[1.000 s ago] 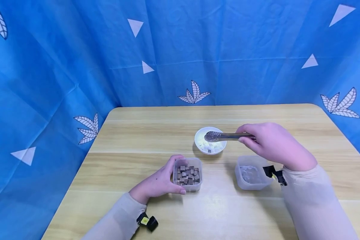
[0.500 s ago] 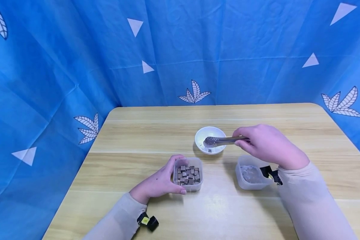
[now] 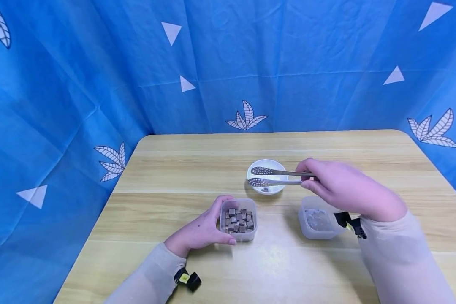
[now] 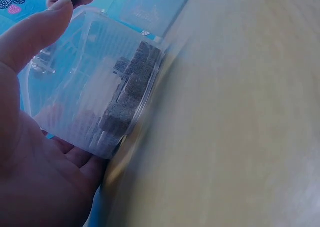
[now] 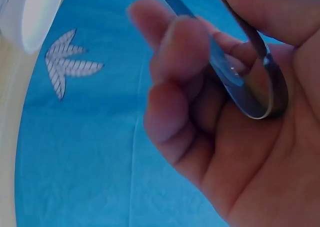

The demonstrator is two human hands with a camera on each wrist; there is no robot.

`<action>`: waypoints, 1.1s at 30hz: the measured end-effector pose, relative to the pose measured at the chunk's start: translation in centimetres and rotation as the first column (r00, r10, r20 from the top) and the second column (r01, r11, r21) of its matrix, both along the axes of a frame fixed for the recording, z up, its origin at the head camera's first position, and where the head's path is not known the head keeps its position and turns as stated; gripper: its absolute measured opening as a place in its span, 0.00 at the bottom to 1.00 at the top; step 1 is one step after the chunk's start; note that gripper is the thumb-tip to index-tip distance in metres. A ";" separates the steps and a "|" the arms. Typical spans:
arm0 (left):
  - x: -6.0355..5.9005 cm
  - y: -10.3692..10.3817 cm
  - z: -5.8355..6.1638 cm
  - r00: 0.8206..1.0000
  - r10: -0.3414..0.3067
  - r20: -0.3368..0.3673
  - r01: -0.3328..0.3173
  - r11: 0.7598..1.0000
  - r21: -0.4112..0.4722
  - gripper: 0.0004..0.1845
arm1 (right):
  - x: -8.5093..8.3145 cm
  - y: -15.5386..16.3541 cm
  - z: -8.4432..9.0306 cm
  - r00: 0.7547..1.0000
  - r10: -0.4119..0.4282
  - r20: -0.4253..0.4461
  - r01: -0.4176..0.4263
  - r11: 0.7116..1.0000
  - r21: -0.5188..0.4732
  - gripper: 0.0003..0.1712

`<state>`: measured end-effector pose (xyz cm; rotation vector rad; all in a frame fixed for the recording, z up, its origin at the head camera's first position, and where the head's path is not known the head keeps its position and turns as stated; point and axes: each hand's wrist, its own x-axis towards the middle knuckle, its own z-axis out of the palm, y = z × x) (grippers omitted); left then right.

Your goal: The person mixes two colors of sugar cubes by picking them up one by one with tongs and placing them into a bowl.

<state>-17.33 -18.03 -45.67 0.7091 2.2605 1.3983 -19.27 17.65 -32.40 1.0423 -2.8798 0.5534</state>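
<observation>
— Nearest the bench [image 3: 197, 169] edge, what sits?
— A tub of brown cubes [image 3: 238, 220], left hand [image 3: 200, 231] gripping its side; clear tub [image 3: 316, 221] at three o'clock.
— Farther?
— At twelve, the white bowl [image 3: 266, 169]; right hand [image 3: 346, 185] holds tongs [image 3: 273, 177], tips apart, above it.

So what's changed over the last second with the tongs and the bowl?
The tongs in the right hand have sprung open: their two perforated tips, closed together a moment ago, now stand apart over the white bowl. The white cubes seen in the bowl earlier no longer show; one small dark piece does. The left hand keeps holding the container of brown cubes, and the other clear container has not moved.
</observation>
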 end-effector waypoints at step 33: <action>-0.1 -0.2 0.1 1.000 -0.025 0.007 0.025 0.999 0.036 0.56 | 2.8 -8.8 -2.8 0.953 0.216 -0.213 -0.172 0.963 0.207 0.10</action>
